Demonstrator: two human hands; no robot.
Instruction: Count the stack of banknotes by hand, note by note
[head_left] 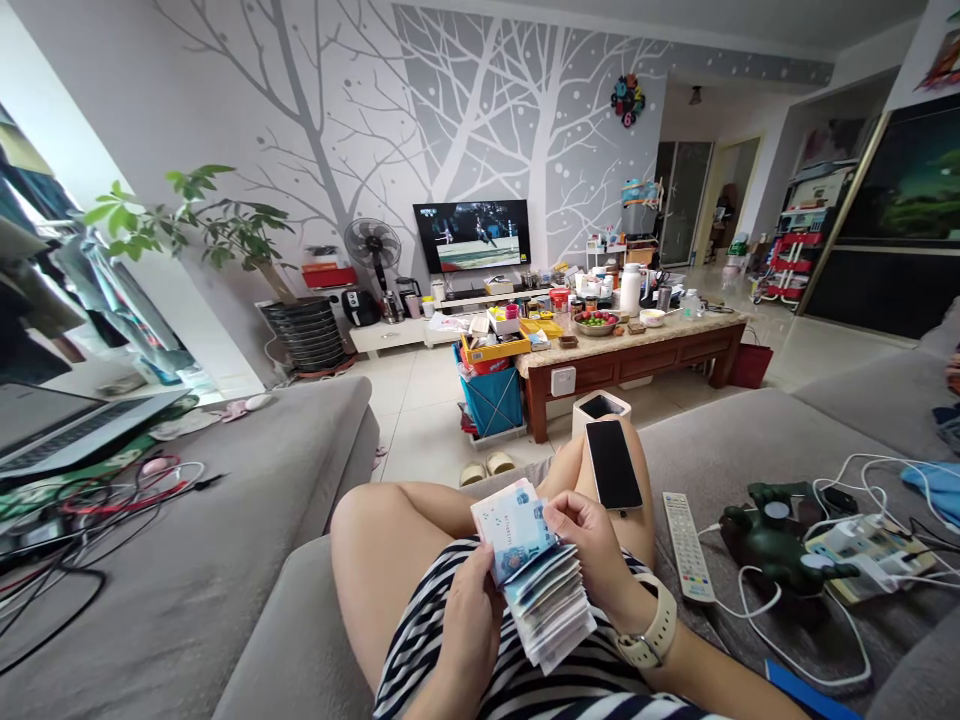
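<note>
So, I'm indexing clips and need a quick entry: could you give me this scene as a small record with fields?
Hands: left hand and right hand, both holding banknotes
Right wrist: pale watch
Right thigh: phone, screen dark
Sofa, right side: remote control
Table: fruit bowl, assorted clutter
Far wall: television, switched on

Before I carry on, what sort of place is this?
Most likely a home living room: a grey sofa, a wall-side television that is on, and a cluttered coffee table.
</note>
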